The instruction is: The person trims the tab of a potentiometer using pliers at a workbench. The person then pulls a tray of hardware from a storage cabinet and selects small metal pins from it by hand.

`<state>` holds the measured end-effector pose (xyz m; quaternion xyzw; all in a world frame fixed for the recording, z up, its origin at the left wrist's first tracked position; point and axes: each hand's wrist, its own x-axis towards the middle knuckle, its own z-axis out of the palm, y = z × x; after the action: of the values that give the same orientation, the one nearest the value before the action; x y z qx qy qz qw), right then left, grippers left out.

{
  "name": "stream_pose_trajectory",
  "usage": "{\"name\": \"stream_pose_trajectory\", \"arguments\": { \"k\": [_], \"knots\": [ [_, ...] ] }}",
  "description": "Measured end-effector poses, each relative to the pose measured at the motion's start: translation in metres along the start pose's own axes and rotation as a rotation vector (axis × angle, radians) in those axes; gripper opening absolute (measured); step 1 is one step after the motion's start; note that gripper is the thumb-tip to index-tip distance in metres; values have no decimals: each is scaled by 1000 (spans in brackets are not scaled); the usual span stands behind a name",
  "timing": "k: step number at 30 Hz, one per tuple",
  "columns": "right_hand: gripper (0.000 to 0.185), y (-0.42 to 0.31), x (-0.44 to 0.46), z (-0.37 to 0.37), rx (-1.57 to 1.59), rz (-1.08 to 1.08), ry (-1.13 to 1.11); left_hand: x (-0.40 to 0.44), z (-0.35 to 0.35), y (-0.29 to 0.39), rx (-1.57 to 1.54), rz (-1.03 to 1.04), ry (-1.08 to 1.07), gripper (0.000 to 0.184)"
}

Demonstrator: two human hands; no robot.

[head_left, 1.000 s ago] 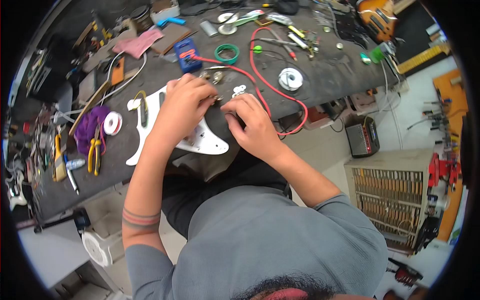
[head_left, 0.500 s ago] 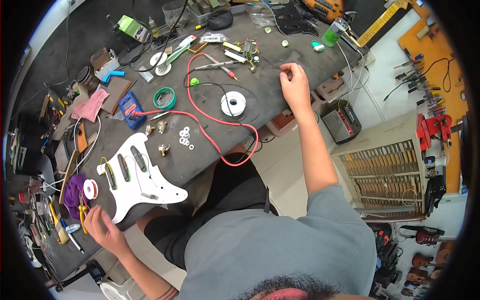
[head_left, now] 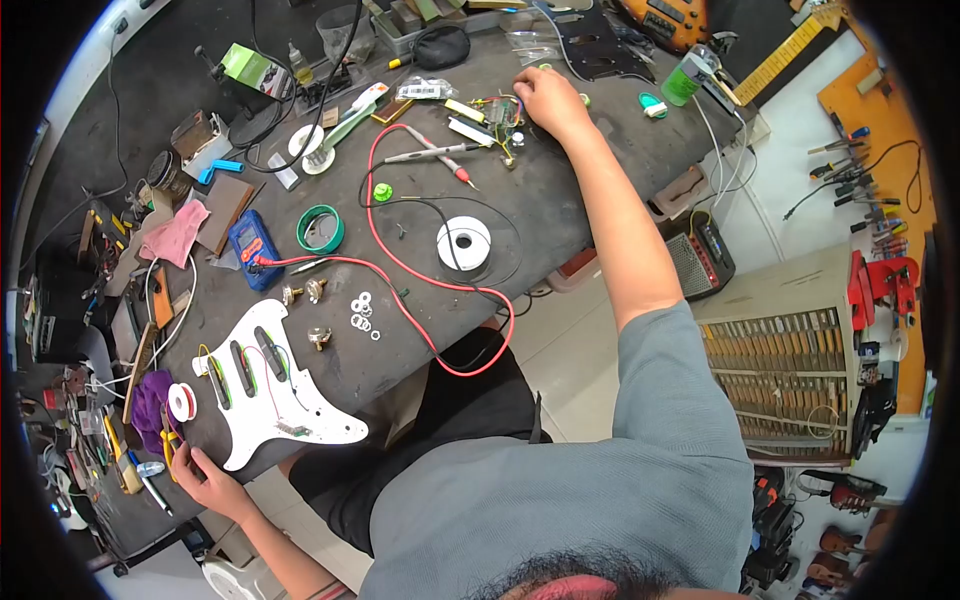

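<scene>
My right hand (head_left: 550,102) reaches across the bench, its fingers bent and slightly apart beside a wired cluster of guitar electronics (head_left: 503,112). Whether the fingertips touch its wires is hidden. At the bench's near left edge, my left hand (head_left: 212,487) is open, next to yellow-handled pliers (head_left: 168,437). A white pickguard (head_left: 265,405) with three dark pickups lies just beyond it. Several loose potentiometers (head_left: 319,338) and a group of washers (head_left: 362,312) are above the pickguard. Near the left hand stands a small wire spool (head_left: 182,402).
A blue multimeter (head_left: 255,248) has a red lead (head_left: 440,268) looping over the bench's front edge. Around it are a green tape roll (head_left: 320,230), a white spool (head_left: 464,244) and a probe (head_left: 430,153). A green bottle (head_left: 688,78) stands far right. Tools crowd the left side.
My right hand has moved left and away from me, to the wired electronics. My left hand has lowered slightly toward the bench edge. The camera view has shifted a little.
</scene>
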<state>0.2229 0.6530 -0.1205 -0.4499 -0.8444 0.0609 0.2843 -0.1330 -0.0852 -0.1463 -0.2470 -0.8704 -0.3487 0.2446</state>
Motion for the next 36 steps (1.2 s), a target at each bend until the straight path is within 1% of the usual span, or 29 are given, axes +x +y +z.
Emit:
{"name": "stream_pose_trajectory", "arguments": {
  "k": [2,4,7,8,10,12,13,15,16,19,22,25,26,27,29,32,35,36],
  "knots": [
    [23,-3,3,5,-23,41,-37,-1,0,8,16,-13,0,23],
    [23,-5,4,3,-16,79,-57,-1,0,0,21,1,-2,23],
    [23,5,6,4,15,23,-51,-2,1,-2,57,30,6,23],
    [23,8,4,4,44,30,-18,-2,1,-2,75,42,11,22],
    [24,-11,-13,-19,107,43,51,-3,1,-4,62,39,11,22],
    [26,-51,-40,-51,330,86,97,-3,1,-4,53,28,14,22],
    [28,-79,-63,-69,392,48,77,-3,2,0,48,19,15,21],
    [21,-112,-103,-75,494,-75,-31,-2,1,1,57,24,10,21],
    [19,-124,-119,-77,440,-241,-76,-2,1,0,70,36,8,21],
    [19,-139,-146,-54,347,-428,-243,-2,0,2,78,45,6,21],
    [17,-146,-146,-53,351,-364,-328,-2,1,2,65,48,2,20],
    [18,-140,-125,-59,449,-304,-311,-2,0,2,44,44,8,19],
    [20,-136,-114,-62,414,-274,-263,-2,2,3,33,41,10,19],
    [26,-133,-103,-65,243,-312,-180,-2,2,5,36,38,15,18],
    [32,-119,-85,-53,71,-403,-56,-3,1,9,45,31,16,18],
    [34,-109,-73,-40,-9,-454,-103,-4,1,-3,57,58,27,18],
    [32,-110,-68,-46,-11,-463,-147,-4,0,-1,61,53,29,17],
    [30,-110,-65,-48,-56,-447,-145,-4,1,0,53,51,34,17]
  ]
}}
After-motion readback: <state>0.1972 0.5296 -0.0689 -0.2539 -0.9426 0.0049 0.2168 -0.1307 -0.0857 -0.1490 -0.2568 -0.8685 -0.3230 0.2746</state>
